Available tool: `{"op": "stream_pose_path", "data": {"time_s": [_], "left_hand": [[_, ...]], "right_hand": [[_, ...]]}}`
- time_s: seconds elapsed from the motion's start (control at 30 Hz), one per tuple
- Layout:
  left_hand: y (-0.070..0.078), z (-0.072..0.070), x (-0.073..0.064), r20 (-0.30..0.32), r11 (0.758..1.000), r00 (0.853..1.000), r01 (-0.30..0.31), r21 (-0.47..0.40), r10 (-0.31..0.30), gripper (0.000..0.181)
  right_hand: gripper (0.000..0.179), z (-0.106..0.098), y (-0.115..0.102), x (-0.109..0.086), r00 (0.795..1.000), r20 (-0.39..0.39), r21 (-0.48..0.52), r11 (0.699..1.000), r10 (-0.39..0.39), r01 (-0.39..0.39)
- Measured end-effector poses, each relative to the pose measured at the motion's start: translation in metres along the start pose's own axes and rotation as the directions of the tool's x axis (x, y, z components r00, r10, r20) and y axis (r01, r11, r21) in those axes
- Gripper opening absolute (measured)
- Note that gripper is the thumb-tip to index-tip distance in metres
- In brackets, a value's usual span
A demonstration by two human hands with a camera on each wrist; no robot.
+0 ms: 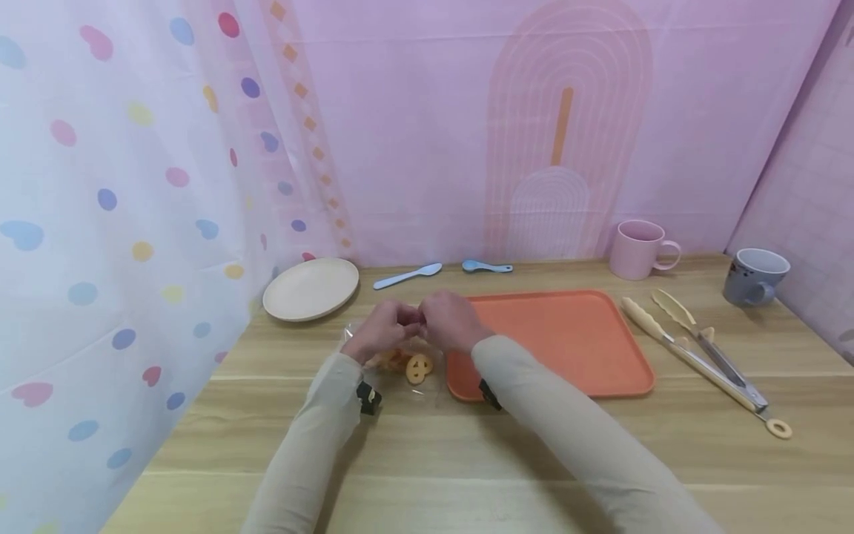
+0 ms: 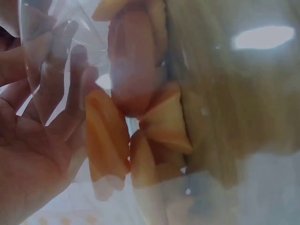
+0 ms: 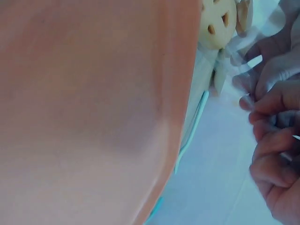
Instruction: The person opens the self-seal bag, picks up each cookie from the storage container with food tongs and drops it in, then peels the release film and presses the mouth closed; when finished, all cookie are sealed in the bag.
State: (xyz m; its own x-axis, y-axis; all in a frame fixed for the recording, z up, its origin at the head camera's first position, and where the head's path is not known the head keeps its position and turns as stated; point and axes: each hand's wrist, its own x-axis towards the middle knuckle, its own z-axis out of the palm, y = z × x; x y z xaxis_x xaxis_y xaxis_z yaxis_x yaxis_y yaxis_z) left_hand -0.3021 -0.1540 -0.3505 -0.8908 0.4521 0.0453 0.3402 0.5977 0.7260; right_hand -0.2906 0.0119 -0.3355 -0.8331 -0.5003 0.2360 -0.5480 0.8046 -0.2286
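Note:
Over the left part of the table, my left hand (image 1: pixel 385 326) and my right hand (image 1: pixel 450 320) meet, fingertips together, pinching the top of a clear plastic bag (image 1: pixel 430 399). Through the film I see a pale round biscuit (image 1: pixel 419 368) with cut-out holes, like a pretzel. Orange-brown pieces (image 2: pixel 161 117) lie beside it, one long and rounded, others folded like bows; their exact kind is unclear. The left wrist view shows the left palm behind the film. In the right wrist view the curled fingers (image 3: pixel 269 164) are close together at the bag's edge.
An orange tray (image 1: pixel 554 341) lies right of the bag, under the right forearm. Behind are a cream plate (image 1: pixel 311 289), a light-blue knife or spoon (image 1: pixel 408 276) and a small blue spoon (image 1: pixel 487 267). Tongs (image 1: pixel 707 356), a pink mug (image 1: pixel 636 252) and a grey mug (image 1: pixel 752 278) stand right.

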Motion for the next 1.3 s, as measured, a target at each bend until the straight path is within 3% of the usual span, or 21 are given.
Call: {"op": "stream_pose_path", "data": {"time_s": [0.07,0.23,0.33,0.47,0.63,0.9,1.1,1.3], "left_hand": [[-0.003,-0.002,-0.002,0.007,1.000,1.000,0.013,-0.001,-0.013,0.018],[-0.010,-0.005,-0.010,-0.009,0.993,0.993,0.115,-0.023,-0.116,0.015],[-0.011,-0.005,-0.013,-0.017,0.991,0.991,0.131,-0.032,-0.131,0.017],[-0.011,-0.004,-0.013,-0.016,0.993,0.993,0.113,-0.045,-0.113,0.020],[-0.008,-0.003,-0.010,-0.027,0.992,0.993,0.115,-0.049,-0.116,0.020],[-0.003,0.000,-0.008,-0.020,0.996,0.996,0.084,-0.030,-0.084,0.020],[-0.002,-0.001,-0.009,0.018,0.997,0.998,0.063,-0.036,-0.062,0.022],[-0.004,-0.003,-0.011,0.040,0.998,0.998,0.056,-0.031,-0.055,0.024]], "right_hand": [[0.022,0.000,0.005,0.001,1.000,0.017,0.065,0.998,0.009,-0.011],[0.039,0.000,0.021,-0.003,0.996,0.014,0.212,0.973,0.084,-0.086],[0.033,-0.002,0.026,-0.007,0.995,-0.023,0.285,0.955,0.096,-0.085],[0.018,-0.008,0.020,-0.011,0.997,-0.046,0.377,0.926,0.056,-0.034],[0.004,-0.009,0.010,-0.012,0.999,0.008,0.330,0.943,0.042,-0.042],[0.015,-0.002,0.004,-0.013,0.992,0.002,0.284,0.951,0.124,-0.119],[0.015,0.001,0.006,-0.011,0.995,-0.038,0.244,0.967,0.091,-0.079],[0.014,0.001,0.007,-0.007,0.997,0.000,0.265,0.961,0.082,-0.079]]}}
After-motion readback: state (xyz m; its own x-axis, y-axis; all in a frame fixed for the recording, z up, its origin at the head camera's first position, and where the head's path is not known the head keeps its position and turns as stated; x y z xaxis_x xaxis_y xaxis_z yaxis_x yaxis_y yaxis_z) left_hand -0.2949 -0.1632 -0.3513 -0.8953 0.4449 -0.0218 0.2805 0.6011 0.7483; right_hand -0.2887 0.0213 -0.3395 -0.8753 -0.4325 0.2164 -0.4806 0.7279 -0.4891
